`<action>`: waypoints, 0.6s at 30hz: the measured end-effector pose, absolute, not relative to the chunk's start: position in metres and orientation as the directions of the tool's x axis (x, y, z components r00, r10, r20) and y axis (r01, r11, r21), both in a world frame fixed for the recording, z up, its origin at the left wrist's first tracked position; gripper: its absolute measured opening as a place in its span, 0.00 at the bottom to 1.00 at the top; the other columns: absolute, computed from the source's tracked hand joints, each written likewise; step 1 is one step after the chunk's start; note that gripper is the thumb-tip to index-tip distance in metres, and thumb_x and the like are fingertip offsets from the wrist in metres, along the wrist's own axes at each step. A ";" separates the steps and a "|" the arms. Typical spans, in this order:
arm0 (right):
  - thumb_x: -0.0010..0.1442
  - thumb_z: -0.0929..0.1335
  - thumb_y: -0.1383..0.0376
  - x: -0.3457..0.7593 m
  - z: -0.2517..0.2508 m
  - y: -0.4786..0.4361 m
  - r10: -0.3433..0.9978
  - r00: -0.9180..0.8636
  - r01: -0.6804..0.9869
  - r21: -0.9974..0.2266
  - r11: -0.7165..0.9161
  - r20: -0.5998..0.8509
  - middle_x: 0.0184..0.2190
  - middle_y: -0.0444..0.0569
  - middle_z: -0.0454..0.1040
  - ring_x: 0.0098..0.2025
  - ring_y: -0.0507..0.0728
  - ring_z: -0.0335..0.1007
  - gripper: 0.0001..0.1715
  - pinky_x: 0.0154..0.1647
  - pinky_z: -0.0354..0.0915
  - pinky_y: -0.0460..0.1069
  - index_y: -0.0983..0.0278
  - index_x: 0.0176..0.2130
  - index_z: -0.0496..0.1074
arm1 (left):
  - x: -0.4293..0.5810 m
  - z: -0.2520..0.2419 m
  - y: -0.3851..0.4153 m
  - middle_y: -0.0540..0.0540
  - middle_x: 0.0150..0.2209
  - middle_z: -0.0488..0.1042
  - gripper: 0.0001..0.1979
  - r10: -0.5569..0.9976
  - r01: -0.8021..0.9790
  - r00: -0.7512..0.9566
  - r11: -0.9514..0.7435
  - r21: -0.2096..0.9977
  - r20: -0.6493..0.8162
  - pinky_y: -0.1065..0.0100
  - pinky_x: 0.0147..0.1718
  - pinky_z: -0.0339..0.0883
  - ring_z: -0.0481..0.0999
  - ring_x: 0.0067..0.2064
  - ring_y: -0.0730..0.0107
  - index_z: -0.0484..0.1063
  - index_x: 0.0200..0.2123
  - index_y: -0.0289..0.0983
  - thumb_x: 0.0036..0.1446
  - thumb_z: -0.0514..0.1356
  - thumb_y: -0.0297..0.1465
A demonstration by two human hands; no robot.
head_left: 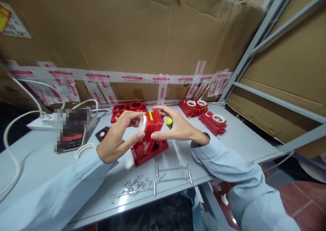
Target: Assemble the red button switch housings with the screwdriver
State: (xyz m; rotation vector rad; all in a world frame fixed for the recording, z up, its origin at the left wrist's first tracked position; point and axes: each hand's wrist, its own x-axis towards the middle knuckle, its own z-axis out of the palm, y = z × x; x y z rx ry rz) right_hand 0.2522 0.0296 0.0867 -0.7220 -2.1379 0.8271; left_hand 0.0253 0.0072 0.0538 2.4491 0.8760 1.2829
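A red housing (153, 125) with a white ring on its left end and a yellow label is held up between both hands. My left hand (119, 134) grips its left side, with thumb and fingers at the white ring (142, 124). On the right side, my right hand (175, 124) has its fingers at the top and its thumb below. A red base (150, 151) lies on the table just beneath the housing, partly covered by it. Behind the curve of my right hand shows a yellow and green rounded end (169, 123); what it belongs to is hidden.
Loose screws (134, 183) and T-shaped metal pieces (173, 175) lie near the front edge. More red housings stand at the back left (127, 109) and right (212, 122). A phone (73, 129), power strip (42, 123) and cables are left; a cardboard box (127, 37) walls the back.
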 end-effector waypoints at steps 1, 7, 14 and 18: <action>0.43 0.76 0.55 0.252 0.085 0.027 0.694 -0.579 0.235 -0.728 0.644 0.427 0.50 0.53 0.72 0.51 0.59 0.69 0.43 0.54 0.65 0.57 0.64 0.55 0.63 | 0.026 0.054 0.005 0.38 0.48 0.65 0.21 0.606 0.394 0.434 -0.793 0.465 0.666 0.56 0.43 0.67 0.69 0.45 0.57 0.61 0.56 0.38 0.61 0.57 0.35; 0.42 0.77 0.57 0.248 0.069 0.012 0.694 -0.521 0.157 -0.743 0.651 0.498 0.46 0.51 0.75 0.48 0.58 0.71 0.40 0.51 0.67 0.55 0.65 0.52 0.64 | 0.032 0.043 -0.003 0.42 0.42 0.61 0.21 0.548 0.369 0.463 -0.834 0.411 0.696 0.58 0.39 0.65 0.66 0.39 0.62 0.56 0.57 0.37 0.64 0.53 0.37; 0.43 0.77 0.53 0.249 0.061 0.008 0.601 -0.505 0.239 -0.570 0.787 0.619 0.45 0.51 0.73 0.44 0.57 0.70 0.42 0.46 0.67 0.53 0.65 0.52 0.63 | 0.041 0.026 -0.001 0.45 0.38 0.59 0.19 0.537 0.296 0.429 -0.843 0.449 0.726 0.62 0.36 0.63 0.63 0.35 0.66 0.54 0.55 0.37 0.66 0.47 0.41; 0.41 0.76 0.49 0.251 0.058 0.010 0.553 -0.533 0.334 -0.442 0.833 0.640 0.46 0.53 0.72 0.39 0.57 0.68 0.45 0.42 0.68 0.54 0.65 0.53 0.62 | 0.045 0.021 -0.006 0.46 0.38 0.62 0.20 0.640 0.237 0.375 -0.766 0.598 0.670 0.63 0.36 0.63 0.64 0.35 0.66 0.55 0.53 0.37 0.66 0.48 0.44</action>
